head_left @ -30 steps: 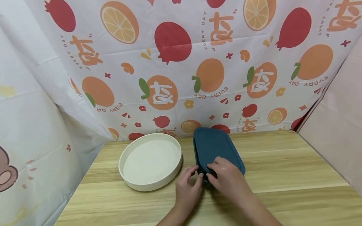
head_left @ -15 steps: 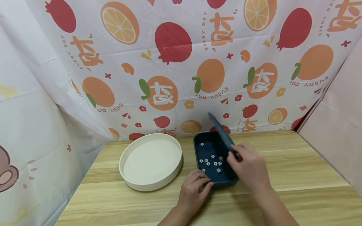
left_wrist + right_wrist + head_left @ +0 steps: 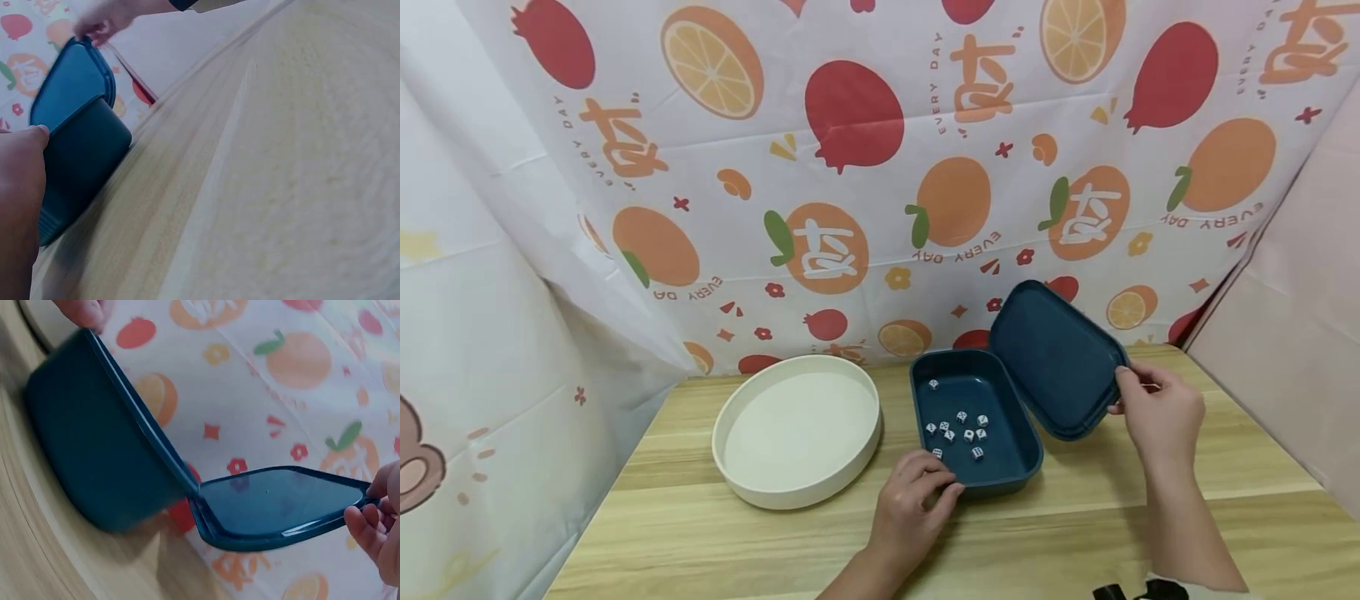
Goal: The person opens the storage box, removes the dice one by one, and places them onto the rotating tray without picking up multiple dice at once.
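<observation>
A dark blue rectangular box [image 3: 1003, 467] stands uncovered on the table, with several small white dice [image 3: 969, 435] scattered over its floor. My left hand [image 3: 912, 504] holds the box's near-left corner, fingers over the rim and thumb along the front. To the right, my right hand [image 3: 1161, 417] pinches one edge of the matching blue lid [image 3: 1056, 358]. The lid is tilted, its underside showing, and its far-left edge lies close along the box's right rim. In the right wrist view, the lid [image 3: 275, 500] meets the rim of the box [image 3: 94, 431]; whether they are joined is unclear.
A round cream tray [image 3: 797, 492] with a low wall sits left of the box. The wooden table [image 3: 700, 542] ends at a white fruit-print cloth [image 3: 910, 192] behind. Pale cloth hangs at both sides.
The lid, first lying over the box, has been lifted and swung right by my right hand, uncovering the dice. My left hand has shifted onto the box's near-left rim.
</observation>
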The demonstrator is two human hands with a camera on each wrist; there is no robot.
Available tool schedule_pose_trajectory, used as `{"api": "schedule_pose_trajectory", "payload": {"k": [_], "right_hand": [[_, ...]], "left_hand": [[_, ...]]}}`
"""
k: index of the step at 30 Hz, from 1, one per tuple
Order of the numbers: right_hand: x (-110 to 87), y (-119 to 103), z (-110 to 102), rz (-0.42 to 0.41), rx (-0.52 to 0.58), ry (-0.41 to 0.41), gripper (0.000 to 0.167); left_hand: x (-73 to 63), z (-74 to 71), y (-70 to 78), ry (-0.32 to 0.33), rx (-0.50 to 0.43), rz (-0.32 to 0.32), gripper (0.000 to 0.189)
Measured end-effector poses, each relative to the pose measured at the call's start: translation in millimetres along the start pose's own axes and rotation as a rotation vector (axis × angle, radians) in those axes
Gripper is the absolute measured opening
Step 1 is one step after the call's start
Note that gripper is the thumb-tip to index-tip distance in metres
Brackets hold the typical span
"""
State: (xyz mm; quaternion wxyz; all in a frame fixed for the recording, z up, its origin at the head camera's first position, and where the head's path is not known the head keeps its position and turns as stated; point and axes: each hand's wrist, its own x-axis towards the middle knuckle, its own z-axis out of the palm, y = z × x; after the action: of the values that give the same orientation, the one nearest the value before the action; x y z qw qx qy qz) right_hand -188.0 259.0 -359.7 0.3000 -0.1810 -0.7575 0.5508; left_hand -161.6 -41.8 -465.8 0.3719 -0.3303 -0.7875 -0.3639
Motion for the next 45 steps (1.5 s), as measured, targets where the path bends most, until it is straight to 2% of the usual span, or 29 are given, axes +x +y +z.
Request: {"api": "schedule_pose_trajectory", "payload": {"k": [2,5,9,12,16,19,23,25,27,34,45], "right_hand": [[7.8,7,-5,0.142,0.123,-0.018,0.019],[16.3,16,-11,0.281,0.317,-0.022,0.004],[24.6,30,-19,0.370,0.430,-0.019,0.012],[30.1,44,-24,0.414,0.439,-0.030,0.019],[34.7,67,-32,0.456,0.374,-0.082,0.020],[36.5,84,-38,0.466,0.230,-0.141,0.008],[39.6,104,-43,0.451,0.002,-0.240,0.043],[41.4,111,-45,0.438,-0.071,-0.281,0.052],[43.2,116,-46,0.432,-0.116,-0.309,0.053],[44.6,123,-48,0.399,-0.201,-0.378,0.051],[42.7,126,-45,0.361,-0.268,-0.342,0.045]], "left_hand": [[0.0,-0.4,0.1,-0.002,0.004,-0.002,0.008],[0.2,-0.9,0.7,-0.008,0.007,-0.007,0.007],[0.2,-1.0,1.5,-0.011,0.007,-0.011,0.008],[0.2,-0.6,1.8,-0.010,0.008,-0.012,0.009],[0.0,-0.2,2.1,-0.010,0.012,-0.012,0.010],[-0.3,-0.1,2.1,-0.012,0.014,-0.013,0.008],[-0.1,0.0,1.9,-0.014,0.012,-0.016,0.008],[0.1,0.2,1.7,-0.013,0.011,-0.017,0.009],[0.2,0.4,1.4,-0.010,0.008,-0.018,0.009],[0.1,0.4,0.3,-0.015,0.006,-0.030,0.010],[0.0,0.9,-0.4,-0.006,0.005,-0.027,0.010]]}}
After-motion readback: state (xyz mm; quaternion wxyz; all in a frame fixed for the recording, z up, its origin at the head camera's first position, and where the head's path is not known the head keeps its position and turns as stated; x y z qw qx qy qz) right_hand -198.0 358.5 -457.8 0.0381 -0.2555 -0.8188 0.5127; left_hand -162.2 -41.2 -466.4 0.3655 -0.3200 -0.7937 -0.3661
